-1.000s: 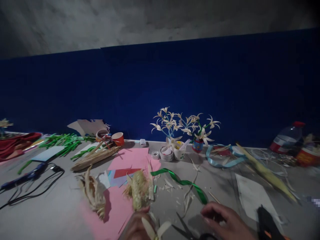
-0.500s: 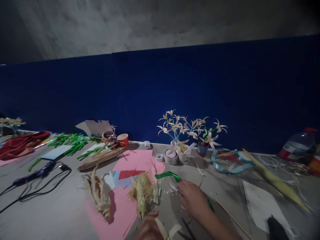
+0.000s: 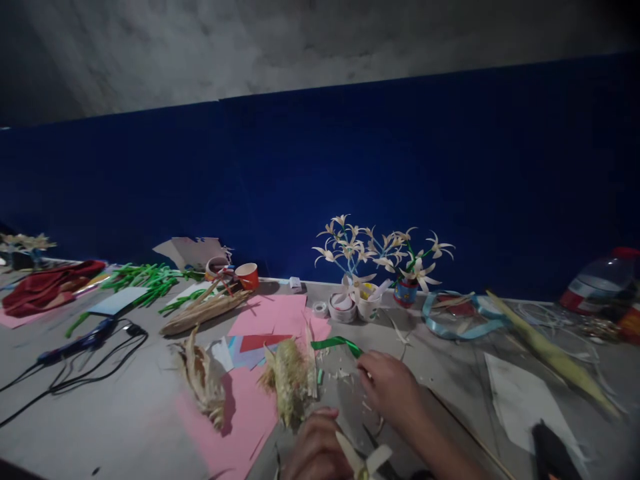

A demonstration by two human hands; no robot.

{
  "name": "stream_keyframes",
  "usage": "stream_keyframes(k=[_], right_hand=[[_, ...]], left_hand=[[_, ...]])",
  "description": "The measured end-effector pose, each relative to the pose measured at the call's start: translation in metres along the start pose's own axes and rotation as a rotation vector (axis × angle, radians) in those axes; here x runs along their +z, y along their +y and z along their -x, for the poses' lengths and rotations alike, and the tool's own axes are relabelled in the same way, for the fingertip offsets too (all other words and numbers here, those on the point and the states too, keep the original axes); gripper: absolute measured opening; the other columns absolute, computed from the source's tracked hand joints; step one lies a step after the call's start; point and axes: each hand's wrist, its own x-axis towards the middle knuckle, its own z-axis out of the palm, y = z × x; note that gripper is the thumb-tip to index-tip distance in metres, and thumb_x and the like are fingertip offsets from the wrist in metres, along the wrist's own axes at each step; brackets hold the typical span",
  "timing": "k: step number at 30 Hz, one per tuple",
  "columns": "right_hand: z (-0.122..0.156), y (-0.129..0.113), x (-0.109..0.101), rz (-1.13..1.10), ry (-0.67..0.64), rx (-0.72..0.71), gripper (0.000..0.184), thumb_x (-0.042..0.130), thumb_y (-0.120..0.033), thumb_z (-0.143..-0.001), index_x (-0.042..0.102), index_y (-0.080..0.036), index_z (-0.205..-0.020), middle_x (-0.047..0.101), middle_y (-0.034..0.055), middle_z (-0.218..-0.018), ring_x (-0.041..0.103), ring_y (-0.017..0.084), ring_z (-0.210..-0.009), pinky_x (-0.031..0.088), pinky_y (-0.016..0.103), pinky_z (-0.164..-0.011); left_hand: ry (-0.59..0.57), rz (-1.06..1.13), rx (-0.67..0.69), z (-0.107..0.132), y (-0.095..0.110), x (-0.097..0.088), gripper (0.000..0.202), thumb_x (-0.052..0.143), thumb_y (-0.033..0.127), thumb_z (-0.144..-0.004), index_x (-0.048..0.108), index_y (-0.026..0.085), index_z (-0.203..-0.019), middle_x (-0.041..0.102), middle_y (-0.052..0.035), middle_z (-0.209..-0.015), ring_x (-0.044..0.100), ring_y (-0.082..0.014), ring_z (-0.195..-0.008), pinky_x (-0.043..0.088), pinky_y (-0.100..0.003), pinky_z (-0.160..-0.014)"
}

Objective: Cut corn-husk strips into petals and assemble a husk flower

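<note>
My left hand (image 3: 316,448) sits at the bottom edge, fingers closed around a small pale husk flower (image 3: 364,461). My right hand (image 3: 389,388) reaches forward over the grey table (image 3: 100,427), fingers curled down onto the green ribbon (image 3: 336,343) and the husk scraps beside it. A green corn cob in its husk (image 3: 289,379) lies just left of both hands, partly on pink paper (image 3: 235,417). Scissors (image 3: 374,440) lie between my hands, mostly hidden.
Husk flowers in small cups (image 3: 373,263) stand at the blue wall. A dried husk (image 3: 203,377), a blue glue gun with cable (image 3: 75,343), green stems (image 3: 143,280), an orange cup (image 3: 248,275), light-blue ribbon (image 3: 457,323), a long corn leaf (image 3: 550,353), a bottle (image 3: 597,280) and a black glue gun (image 3: 550,453) surround them.
My right hand moved from the bottom right near the scissors forward and left onto the green ribbon. My left hand stayed low with the flower. The view shifted slightly.
</note>
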Motion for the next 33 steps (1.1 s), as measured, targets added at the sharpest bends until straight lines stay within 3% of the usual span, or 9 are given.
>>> stream_keyframes(k=[4, 7, 12, 17, 21, 30, 33], right_hand=[[0.052, 0.025, -0.015, -0.141, 0.075, 0.031, 0.018, 0.049, -0.021, -0.093, 0.066, -0.023, -0.088, 0.071, 0.0006, -0.084, 0.067, 0.017, -0.076, 0.052, 0.026, -0.07], [0.097, 0.049, -0.013, -0.218, 0.069, 0.067, 0.02, 0.048, -0.026, -0.093, 0.067, -0.024, -0.086, 0.072, 0.0007, -0.081, 0.068, 0.016, -0.072, 0.053, 0.024, -0.064], [0.144, 0.075, 0.001, -0.034, 0.165, -0.017, 0.021, 0.05, -0.012, -0.085, 0.067, -0.023, -0.082, 0.073, 0.0025, -0.077, 0.069, 0.019, -0.074, 0.053, 0.028, -0.068], [0.154, 0.082, 0.005, 0.109, 0.24, -0.058, 0.024, 0.05, -0.006, -0.082, 0.065, -0.025, -0.086, 0.071, 0.002, -0.082, 0.066, 0.019, -0.076, 0.05, 0.028, -0.071], [0.151, 0.081, 0.001, 0.073, 0.22, -0.078, 0.021, 0.052, -0.008, -0.083, 0.065, -0.025, -0.082, 0.07, 0.0014, -0.08, 0.066, 0.019, -0.075, 0.051, 0.027, -0.068], [0.139, 0.065, -0.039, -0.128, 0.357, -0.054, 0.015, 0.052, -0.023, -0.092, 0.066, -0.027, -0.092, 0.074, 0.0015, -0.088, 0.071, 0.017, -0.083, 0.056, 0.025, -0.072], [0.149, 0.078, -0.05, -0.088, 0.439, 0.007, 0.015, 0.052, -0.028, -0.091, 0.068, -0.028, -0.093, 0.076, 0.001, -0.089, 0.072, 0.018, -0.085, 0.058, 0.025, -0.075]], left_hand=[[-0.005, 0.026, 0.029, -0.003, 0.002, 0.004, 0.019, 0.054, 0.027, -0.094, 0.057, 0.019, -0.077, 0.066, -0.0013, -0.064, 0.063, -0.0147, -0.068, 0.055, -0.035, -0.086], [-0.043, 0.074, 0.007, -0.003, 0.004, 0.01, 0.018, 0.052, 0.027, -0.095, 0.058, 0.019, -0.08, 0.065, -0.0018, -0.064, 0.063, -0.0159, -0.069, 0.054, -0.038, -0.086], [-0.082, 0.163, 0.004, -0.008, 0.009, 0.026, 0.018, 0.05, 0.029, -0.096, 0.059, 0.019, -0.084, 0.065, -0.0031, -0.067, 0.063, -0.0173, -0.073, 0.054, -0.039, -0.086], [-0.133, 0.22, 0.044, -0.015, 0.012, 0.037, 0.018, 0.049, 0.029, -0.096, 0.059, 0.018, -0.085, 0.066, -0.0033, -0.068, 0.063, -0.017, -0.073, 0.054, -0.037, -0.086], [-0.086, 0.196, 0.023, -0.015, 0.016, 0.041, 0.022, 0.048, 0.031, -0.096, 0.061, 0.018, -0.083, 0.064, -0.003, -0.064, 0.062, -0.017, -0.07, 0.055, -0.037, -0.083], [-0.096, 0.228, 0.043, -0.025, 0.021, 0.045, 0.022, 0.05, 0.031, -0.095, 0.06, 0.018, -0.081, 0.065, -0.0037, -0.064, 0.063, -0.0173, -0.069, 0.055, -0.037, -0.081], [-0.109, 0.251, 0.042, -0.025, 0.02, 0.045, 0.022, 0.049, 0.032, -0.096, 0.06, 0.019, -0.083, 0.064, -0.0032, -0.064, 0.063, -0.0177, -0.07, 0.055, -0.038, -0.082]])
